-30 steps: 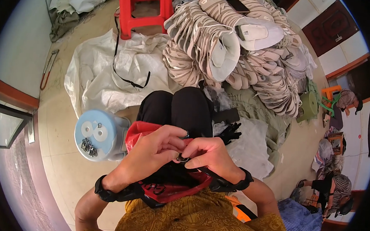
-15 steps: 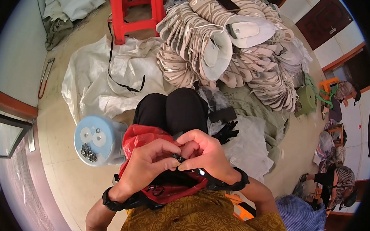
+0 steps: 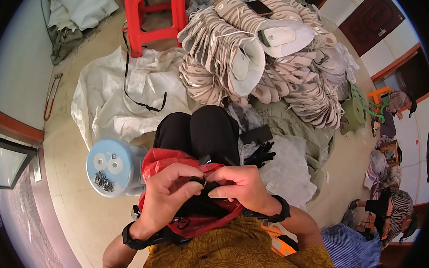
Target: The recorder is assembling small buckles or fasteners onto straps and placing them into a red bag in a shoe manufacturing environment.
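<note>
Over my lap, both hands pinch a small black strap-like piece (image 3: 211, 186); its exact kind is too small to make out. My left hand (image 3: 168, 190) has thumb and forefinger closed on its left end, where a thin ring-like edge shows. The right-hand end sits between the thumb and fingers of my right hand (image 3: 243, 187). A red plastic bag (image 3: 161, 159) lies open across my thighs beneath the hands, with dark material inside it. Left of my knees stands a light-blue stool (image 3: 124, 158), bearing a small heap of metal buckles (image 3: 103, 182) and one lone piece.
Bundles of beige shoe uppers (image 3: 220, 46) are piled ahead, a dark phone (image 3: 259, 8) on top. A red stool (image 3: 155, 17) stands beyond a white sack (image 3: 114, 93). Black gloves (image 3: 261, 154) lie right of my knees. Two people (image 3: 400, 209) sit at far right.
My hands have drawn slightly apart, and more of the black piece shows between them. The right hand has turned lower and flatter. The view has shifted a little.
</note>
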Tool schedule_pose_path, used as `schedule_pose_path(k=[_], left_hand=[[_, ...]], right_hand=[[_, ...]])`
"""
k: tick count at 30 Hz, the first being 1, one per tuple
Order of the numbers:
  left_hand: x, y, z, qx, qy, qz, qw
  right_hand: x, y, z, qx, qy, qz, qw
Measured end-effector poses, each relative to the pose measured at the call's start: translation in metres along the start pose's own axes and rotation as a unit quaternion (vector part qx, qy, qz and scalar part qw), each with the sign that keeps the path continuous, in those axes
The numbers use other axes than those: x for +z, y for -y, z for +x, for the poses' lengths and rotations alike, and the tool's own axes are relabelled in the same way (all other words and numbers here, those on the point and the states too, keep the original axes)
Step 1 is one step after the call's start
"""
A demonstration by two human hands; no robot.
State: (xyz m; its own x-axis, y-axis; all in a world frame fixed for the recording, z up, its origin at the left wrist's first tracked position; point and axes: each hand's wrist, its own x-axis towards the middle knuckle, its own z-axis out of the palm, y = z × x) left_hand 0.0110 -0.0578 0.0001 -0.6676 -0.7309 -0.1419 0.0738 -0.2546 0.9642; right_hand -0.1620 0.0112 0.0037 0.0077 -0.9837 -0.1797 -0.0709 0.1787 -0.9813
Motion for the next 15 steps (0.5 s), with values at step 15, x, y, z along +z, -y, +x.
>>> schedule_pose_path(k=[15], left_hand=[[0.010,0.012,0.007,0.213,0.082,0.081,0.970]], right_hand=[[0.002,0.000,0.001,0.034,0.056,0.237,0.969]])
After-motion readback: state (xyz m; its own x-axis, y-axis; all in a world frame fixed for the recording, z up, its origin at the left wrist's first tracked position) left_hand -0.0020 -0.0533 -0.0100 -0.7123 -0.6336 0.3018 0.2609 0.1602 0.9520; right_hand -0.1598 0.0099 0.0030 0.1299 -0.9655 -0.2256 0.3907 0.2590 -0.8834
